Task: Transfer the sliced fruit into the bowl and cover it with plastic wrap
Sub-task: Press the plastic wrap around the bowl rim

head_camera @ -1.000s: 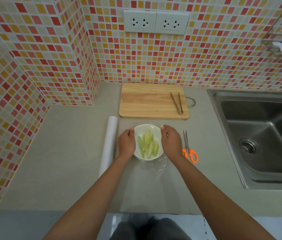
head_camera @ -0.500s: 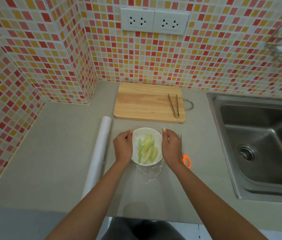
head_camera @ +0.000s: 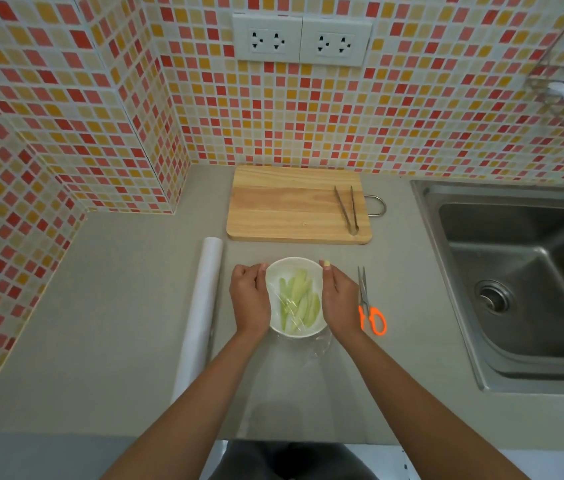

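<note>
A white bowl (head_camera: 292,266) stands on the grey counter with pale green fruit slices (head_camera: 299,303) inside. Clear plastic wrap (head_camera: 320,344) lies stretched over the bowl, and a crumpled edge of it hangs on the counter at the near side. My left hand (head_camera: 249,299) presses against the bowl's left side. On the opposite side my right hand (head_camera: 339,299) cups the rim, its fingers curled down over the wrap. The roll of wrap (head_camera: 201,306) lies lengthwise left of my left hand.
Orange-handled scissors (head_camera: 370,313) lie just right of my right hand. A wooden cutting board (head_camera: 291,206) with metal tongs (head_camera: 346,209) sits behind the bowl. A steel sink (head_camera: 522,282) fills the right side. Tiled walls close the back and left.
My hands stay cupped on the two sides of the bowl, and the wrap now lies tighter over the fruit. The camera has shifted slightly.
</note>
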`<action>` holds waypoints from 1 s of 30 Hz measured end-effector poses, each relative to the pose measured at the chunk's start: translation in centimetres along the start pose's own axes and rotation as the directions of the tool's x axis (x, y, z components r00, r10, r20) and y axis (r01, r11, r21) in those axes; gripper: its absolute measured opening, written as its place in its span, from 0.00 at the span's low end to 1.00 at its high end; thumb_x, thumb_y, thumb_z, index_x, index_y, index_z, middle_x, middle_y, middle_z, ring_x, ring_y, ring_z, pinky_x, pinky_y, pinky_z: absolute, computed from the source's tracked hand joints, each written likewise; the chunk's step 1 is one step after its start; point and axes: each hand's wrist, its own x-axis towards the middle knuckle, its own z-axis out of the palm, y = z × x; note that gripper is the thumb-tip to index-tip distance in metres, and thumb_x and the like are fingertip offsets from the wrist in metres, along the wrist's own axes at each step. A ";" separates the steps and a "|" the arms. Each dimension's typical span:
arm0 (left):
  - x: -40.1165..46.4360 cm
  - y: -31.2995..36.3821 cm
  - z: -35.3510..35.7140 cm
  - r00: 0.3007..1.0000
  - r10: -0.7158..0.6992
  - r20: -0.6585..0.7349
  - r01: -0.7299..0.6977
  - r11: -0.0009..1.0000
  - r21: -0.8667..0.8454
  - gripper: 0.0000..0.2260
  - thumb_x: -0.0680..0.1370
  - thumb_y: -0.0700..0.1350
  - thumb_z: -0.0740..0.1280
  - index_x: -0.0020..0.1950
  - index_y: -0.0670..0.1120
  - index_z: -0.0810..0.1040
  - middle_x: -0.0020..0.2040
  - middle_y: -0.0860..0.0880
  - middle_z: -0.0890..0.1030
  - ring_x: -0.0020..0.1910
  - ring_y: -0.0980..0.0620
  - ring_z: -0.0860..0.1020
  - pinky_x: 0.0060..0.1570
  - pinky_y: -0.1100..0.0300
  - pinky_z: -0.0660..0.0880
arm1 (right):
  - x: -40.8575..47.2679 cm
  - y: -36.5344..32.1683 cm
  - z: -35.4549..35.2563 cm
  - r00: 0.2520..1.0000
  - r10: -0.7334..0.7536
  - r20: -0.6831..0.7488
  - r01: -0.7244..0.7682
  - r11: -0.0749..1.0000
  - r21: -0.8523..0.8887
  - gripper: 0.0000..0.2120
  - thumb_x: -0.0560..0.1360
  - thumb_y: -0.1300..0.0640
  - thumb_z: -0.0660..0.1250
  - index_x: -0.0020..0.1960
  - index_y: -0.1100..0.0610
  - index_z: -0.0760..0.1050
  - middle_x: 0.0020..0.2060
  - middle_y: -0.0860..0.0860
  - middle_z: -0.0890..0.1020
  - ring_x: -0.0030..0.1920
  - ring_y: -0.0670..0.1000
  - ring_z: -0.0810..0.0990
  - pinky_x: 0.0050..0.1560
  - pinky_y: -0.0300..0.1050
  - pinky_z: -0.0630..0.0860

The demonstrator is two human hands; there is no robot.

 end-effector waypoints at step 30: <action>0.9 -0.5 0.4 0.998 -0.016 -0.055 0.025 0.986 0.168 0.12 0.82 0.43 0.60 0.51 0.42 0.82 0.43 0.46 0.76 0.38 0.51 0.74 0.38 0.61 0.65 | 1.2 0.8 0.8 0.996 0.091 -0.016 -0.091 0.995 -0.027 0.21 0.82 0.53 0.54 0.45 0.67 0.78 0.38 0.65 0.81 0.37 0.53 0.76 0.41 0.52 0.75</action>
